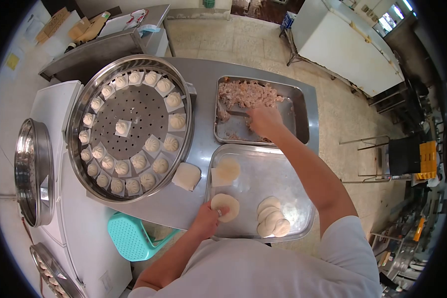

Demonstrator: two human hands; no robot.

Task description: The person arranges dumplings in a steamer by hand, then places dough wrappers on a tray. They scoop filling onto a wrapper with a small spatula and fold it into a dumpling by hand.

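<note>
My left hand (pixel 207 218) holds a round dough wrapper (pixel 225 207) above the near left corner of a flat metal tray (pixel 248 174). In a deep metal pan (pixel 303 116) at the top right, my right hand (pixel 263 120) is closed at the edge of the minced filling (pixel 246 93); what its fingers grip is hidden. Several overlapping dough wrappers (pixel 270 218) lie on the flat tray's right part. Another wrapper (pixel 228 170) rests on paper at its far left. A large round steamer (pixel 129 119) on the left carries several pleated buns (pixel 177 120) on paper squares.
A stack of paper squares (pixel 187 176) sits between steamer and tray on the metal table (pixel 203 99). Below the table's left edge is a turquoise stool (pixel 129 236). More round steamers (pixel 32 171) stand far left. A white cabinet (pixel 342 44) is at the back right.
</note>
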